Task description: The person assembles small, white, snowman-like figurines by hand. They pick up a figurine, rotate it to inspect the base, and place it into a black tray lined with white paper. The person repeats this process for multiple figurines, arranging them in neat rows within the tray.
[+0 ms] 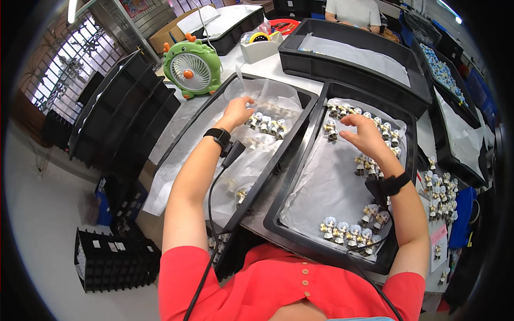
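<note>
My left hand [236, 113] is over the left black tray [281, 167], thumb and fingertips slightly apart beside a row of small pale-haired figurines [266, 124]. Thin translucent paper [222, 155] lies in that tray, and more figurines show dimly through it. Over the right black tray [300, 174], my right hand [364, 135] is open, its thumb and fingers parted just right of a single figurine [331, 129]. Nothing shows in its grasp. Figurines line that tray's far and right sides, and a near row [348, 234] lies on white paper [316, 195].
A green fan [191, 69] stands beyond the left tray. Another black tray [342, 63] stands behind the right one. More figurines [441, 195] lie at the right. Cables [210, 200] run from the black wrist straps. A person [353, 13] sits across the table.
</note>
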`<state>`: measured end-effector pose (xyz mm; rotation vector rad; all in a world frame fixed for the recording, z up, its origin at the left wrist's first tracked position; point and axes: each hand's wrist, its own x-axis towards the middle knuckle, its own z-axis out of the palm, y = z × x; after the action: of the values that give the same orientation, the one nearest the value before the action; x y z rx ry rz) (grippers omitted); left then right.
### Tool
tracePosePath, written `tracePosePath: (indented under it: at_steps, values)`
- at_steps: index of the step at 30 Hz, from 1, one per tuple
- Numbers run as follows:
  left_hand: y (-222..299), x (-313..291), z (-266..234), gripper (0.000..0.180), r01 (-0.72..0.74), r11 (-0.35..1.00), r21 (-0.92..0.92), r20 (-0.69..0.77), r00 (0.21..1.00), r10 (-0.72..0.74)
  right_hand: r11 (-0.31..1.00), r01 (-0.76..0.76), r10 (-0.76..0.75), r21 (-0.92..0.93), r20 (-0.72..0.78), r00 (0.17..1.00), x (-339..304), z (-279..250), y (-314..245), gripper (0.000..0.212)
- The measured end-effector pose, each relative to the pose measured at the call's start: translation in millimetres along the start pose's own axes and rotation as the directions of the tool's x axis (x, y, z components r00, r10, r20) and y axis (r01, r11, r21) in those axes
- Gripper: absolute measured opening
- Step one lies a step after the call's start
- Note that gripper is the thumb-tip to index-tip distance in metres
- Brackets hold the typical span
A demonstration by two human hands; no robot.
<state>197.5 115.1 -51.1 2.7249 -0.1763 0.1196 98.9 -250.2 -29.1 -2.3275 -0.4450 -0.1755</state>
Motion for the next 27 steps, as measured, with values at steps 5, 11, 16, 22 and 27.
tracePosePath:
  at_steps: [5, 11, 16, 22, 27]
  values:
    - [32.3, -29.7, -2.7, 0.035, -0.167, 0.973, -0.157, 0.124, 0.974, 0.187, 0.995, 0.018, -0.012, -0.096, 0.066, 0.998, 1.0, 9.3, 15.1, 0.039]
    - [62.3, -63.8, -4.3, 0.032, -0.336, 0.940, -0.062, 0.172, 0.924, 0.342, 0.894, 0.316, -0.292, -0.317, 0.122, 0.949, -3.7, 50.5, 47.4, 0.059]
    - [105.8, -110.9, -37.2, 0.029, -0.130, 0.876, -0.465, 0.189, 0.952, 0.242, 0.943, 0.201, -0.162, -0.265, 0.159, 0.974, -4.6, 47.7, 23.9, 0.050]
    - [170.5, -190.9, -49.2, 0.027, 0.138, 0.381, -0.914, 0.314, 0.834, 0.453, 0.971, 0.057, -0.042, -0.230, 0.068, 0.997, -7.0, 54.0, 24.5, 0.032]
    - [173.7, -191.9, -25.9, 0.025, 0.147, 0.307, -0.940, 0.290, 0.819, 0.495, 0.967, 0.044, -0.039, -0.252, 0.024, 0.999, -2.1, 56.5, 39.6, 0.028]
